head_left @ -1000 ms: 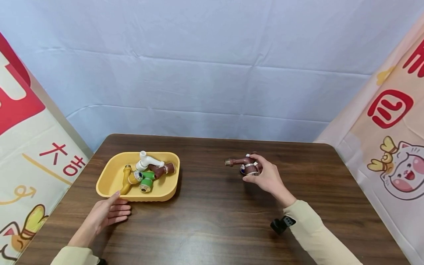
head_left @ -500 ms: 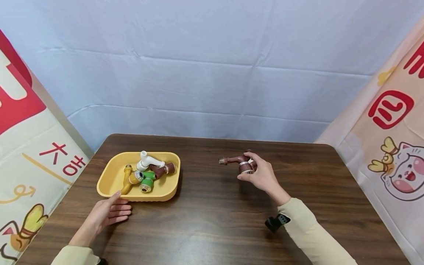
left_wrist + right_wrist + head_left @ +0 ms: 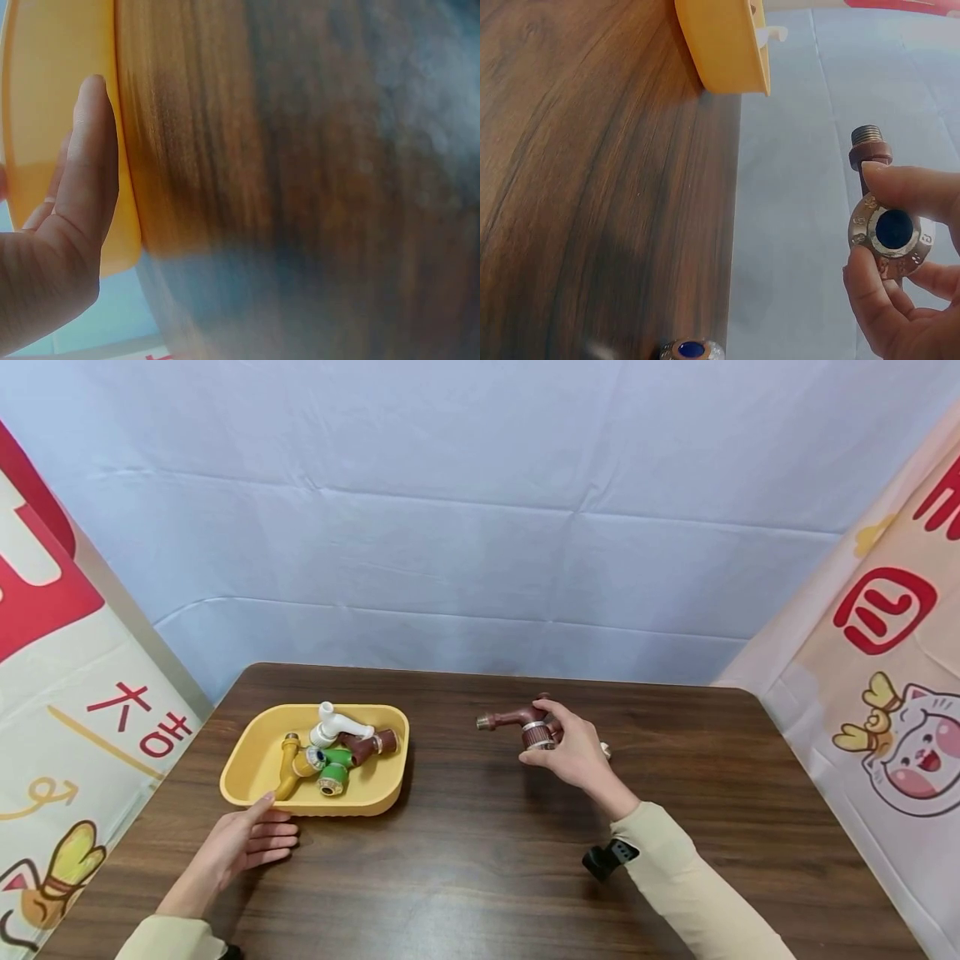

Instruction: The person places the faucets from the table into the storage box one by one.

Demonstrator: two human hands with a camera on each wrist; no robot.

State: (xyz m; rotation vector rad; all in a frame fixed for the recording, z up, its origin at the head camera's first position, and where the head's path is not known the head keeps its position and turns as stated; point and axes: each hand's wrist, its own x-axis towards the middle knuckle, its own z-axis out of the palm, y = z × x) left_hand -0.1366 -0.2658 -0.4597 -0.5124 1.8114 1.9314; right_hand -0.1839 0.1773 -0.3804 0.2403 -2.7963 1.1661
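My right hand point(image 3: 577, 747) grips a dark brown tap point(image 3: 530, 718) above the table, its threaded end pointing left. In the right wrist view, thumb and fingers pinch the tap's silver-rimmed round knob point(image 3: 894, 229), which has a dark blue centre. My left hand point(image 3: 240, 843) lies at the near left side of a yellow tray point(image 3: 243, 777), thumb at the rim and the other fingers straight. Inside the tray are a white tap point(image 3: 341, 725), a yellow tap point(image 3: 287, 768), a green tap point(image 3: 334, 770) and another brown tap point(image 3: 372, 745).
Behind my right hand, a small white end point(image 3: 605, 749) of another item shows, mostly hidden. A second blue-centred silver knob point(image 3: 691, 350) sits low in the right wrist view. The brown wooden table point(image 3: 450, 843) runs back to a pale blue cloth point(image 3: 450, 527).
My right hand has carried the brown tap left toward the tray, uncovering a white end behind it. My left hand and the tray have stayed nearly still.
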